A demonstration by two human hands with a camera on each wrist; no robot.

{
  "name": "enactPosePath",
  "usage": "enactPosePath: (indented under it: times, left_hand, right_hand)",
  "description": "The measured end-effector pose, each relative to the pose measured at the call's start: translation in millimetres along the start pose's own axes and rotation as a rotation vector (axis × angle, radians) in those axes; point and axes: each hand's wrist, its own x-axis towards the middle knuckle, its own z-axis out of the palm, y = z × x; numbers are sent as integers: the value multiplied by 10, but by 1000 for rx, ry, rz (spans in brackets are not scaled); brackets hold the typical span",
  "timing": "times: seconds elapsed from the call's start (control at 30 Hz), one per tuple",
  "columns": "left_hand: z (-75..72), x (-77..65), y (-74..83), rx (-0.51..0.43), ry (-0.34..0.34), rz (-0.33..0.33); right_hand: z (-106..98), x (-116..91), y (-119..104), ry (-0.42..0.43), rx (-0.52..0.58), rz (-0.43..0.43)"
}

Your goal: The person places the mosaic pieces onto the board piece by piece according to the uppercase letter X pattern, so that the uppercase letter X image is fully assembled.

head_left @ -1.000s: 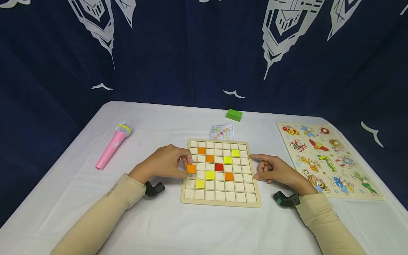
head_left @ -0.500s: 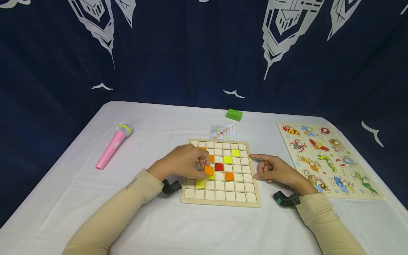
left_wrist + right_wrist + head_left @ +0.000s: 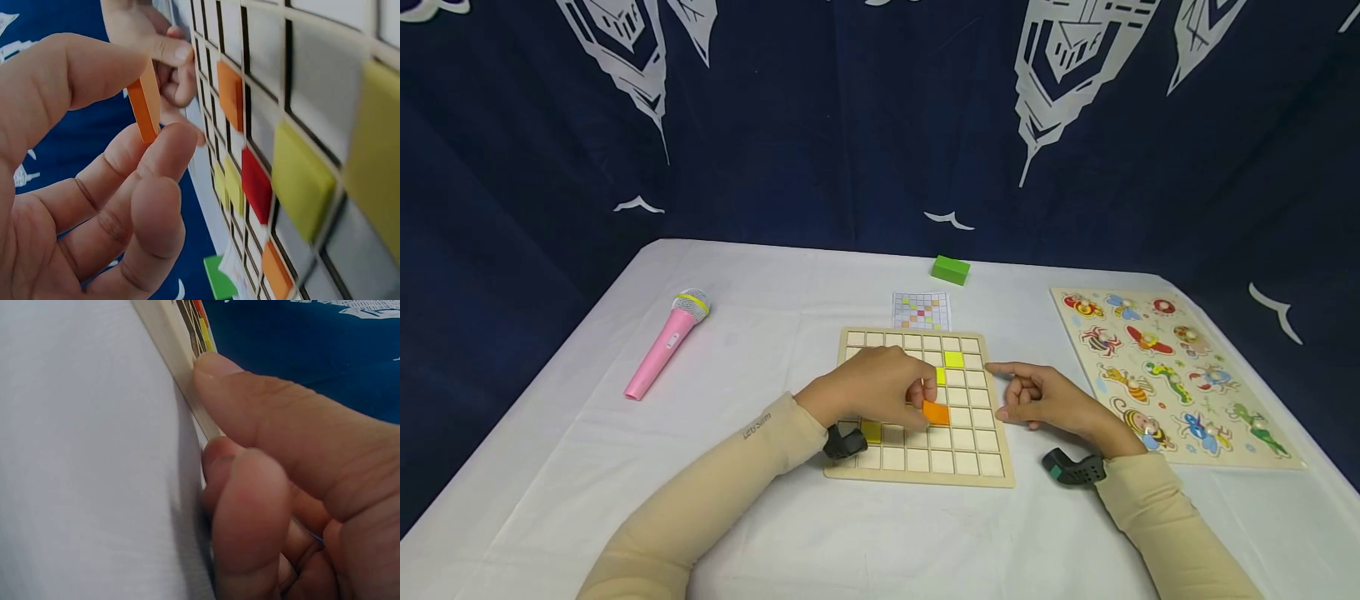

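Note:
My left hand is over a wooden grid board, pinching an orange square tile between its fingertips. In the left wrist view the tile is apart from the board's face. A red tile, several yellow tiles and other orange tiles sit in the grid; the left hand hides some of them in the head view. At the board's right edge is my right hand, index finger straight and other fingers bent. Its thumb touches the rim in the right wrist view.
Behind the board lies a printed pattern card, with a green block farther back. A pink microphone lies at left. An insect puzzle board takes up the right side of the white-covered table.
The left hand has moved rightward across the board with the orange tile, from its left edge to right of the middle. My right hand has stayed at the board's right edge.

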Motion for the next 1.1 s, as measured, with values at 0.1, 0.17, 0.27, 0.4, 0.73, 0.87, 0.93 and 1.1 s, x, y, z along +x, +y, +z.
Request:
enactPosePath:
  times: [0.1,0.17,0.27,0.4,0.73,0.87,0.93,1.1]
  left_hand:
    - [43,71,56,24,-22,4]
    - [70,112,89,42,-42,-1]
    - [101,163,140,64,-68,-12]
    - [136,222,208,84,-106,-24]
    - [225,332,316,141,-153,-26]
    - [256,365,326,174,-164,-33]
    - [263,379,329,185,-167,-38]
    - [273,408,339,203,-176,-42]
  right_hand:
    - [-2,1,0,-1,-1,2]
    - [-3,1,4,-1,-1,1]
    - [-4,1,13,0,0,-9]
    - [-5,0,19,0,0,-14]
    - [-4,1,26,-4,-1,7]
    - [-7,0,17,-3,-2,12]
    - [-7,0,12,-1,-7,14]
    - [-10,4,10,-1,-13,14]
